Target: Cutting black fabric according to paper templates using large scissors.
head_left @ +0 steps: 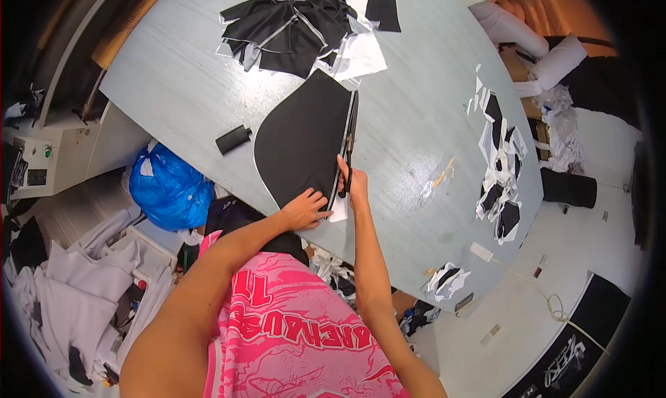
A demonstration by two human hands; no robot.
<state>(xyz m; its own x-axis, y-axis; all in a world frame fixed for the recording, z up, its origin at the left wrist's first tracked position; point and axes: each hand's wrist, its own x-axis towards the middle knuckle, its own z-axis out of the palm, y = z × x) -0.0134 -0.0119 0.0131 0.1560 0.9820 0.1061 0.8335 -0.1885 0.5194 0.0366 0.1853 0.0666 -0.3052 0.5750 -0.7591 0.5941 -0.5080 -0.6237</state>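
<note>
Nearest, the left hand (305, 209) lies loosely spread on a black panel (302, 141) on the table (409, 113); beyond, the right hand (356, 184) clasps scissors (349, 145) along its right edge. Trimming seems underway; the next snip likely calls for keeping it flat.

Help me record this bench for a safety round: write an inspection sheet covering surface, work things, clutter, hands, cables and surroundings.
Surface: grey table, some glare on it.
Work things: black fabric piece lies flat; scissors lie along its right edge.
Clutter: black-and-white fabric heap at the far end; scraps down the right side; small black item left of the fabric, kind unclear.
Hands: left hand rests on the fabric's near end; right hand grips the scissors.
Cables: pale cord trails at lower right.
Surroundings: blue bag and pale cloth pile to the left.
</note>
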